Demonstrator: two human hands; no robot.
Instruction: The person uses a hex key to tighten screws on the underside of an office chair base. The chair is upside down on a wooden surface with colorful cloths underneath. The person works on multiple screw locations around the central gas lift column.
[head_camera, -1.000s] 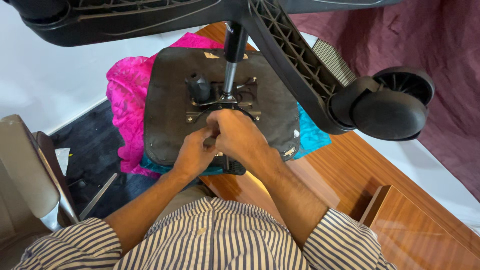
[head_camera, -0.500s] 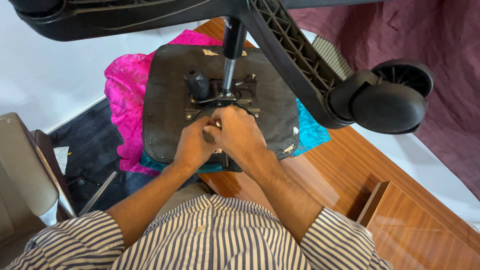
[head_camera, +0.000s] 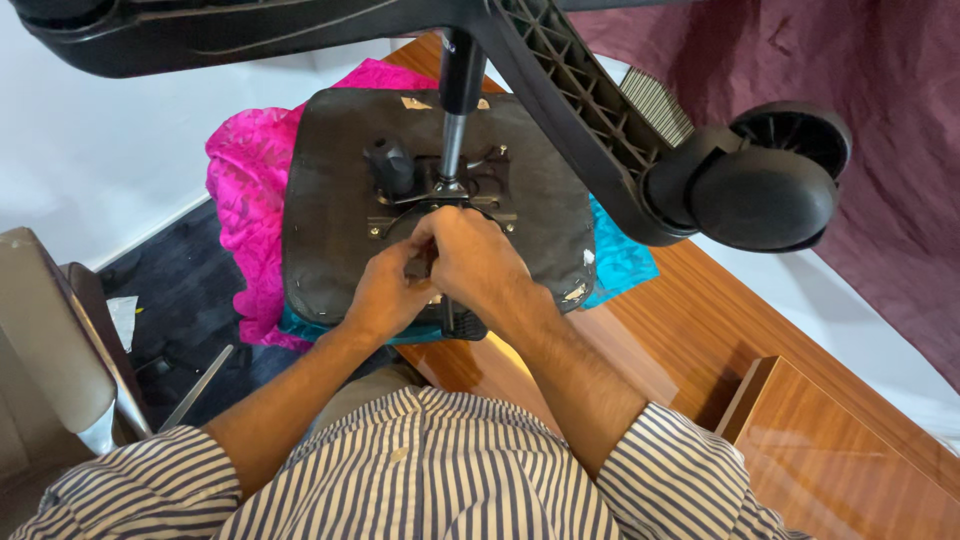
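Note:
An office chair lies upside down on a wooden table (head_camera: 700, 330); its black seat underside (head_camera: 330, 220) faces me. A metal mechanism plate (head_camera: 470, 185) with a black knob (head_camera: 390, 165) sits at the seat's middle, and the gas column (head_camera: 455, 110) rises toward me. My left hand (head_camera: 385, 295) and my right hand (head_camera: 470, 260) are pressed together at the near edge of the mechanism, fingers curled around a small dark part I cannot make out. A black lever handle (head_camera: 462, 325) pokes out below my hands.
The chair's black star base (head_camera: 570, 110) and a caster wheel (head_camera: 765, 185) hang close to the camera at the upper right. Pink cloth (head_camera: 240, 190) and blue cloth (head_camera: 620, 265) lie under the seat. A beige chair (head_camera: 50, 350) stands at left, a wooden box (head_camera: 850, 450) at lower right.
Both hands have stayed clasped at the mechanism with only slight shifts. The view has shifted a little.

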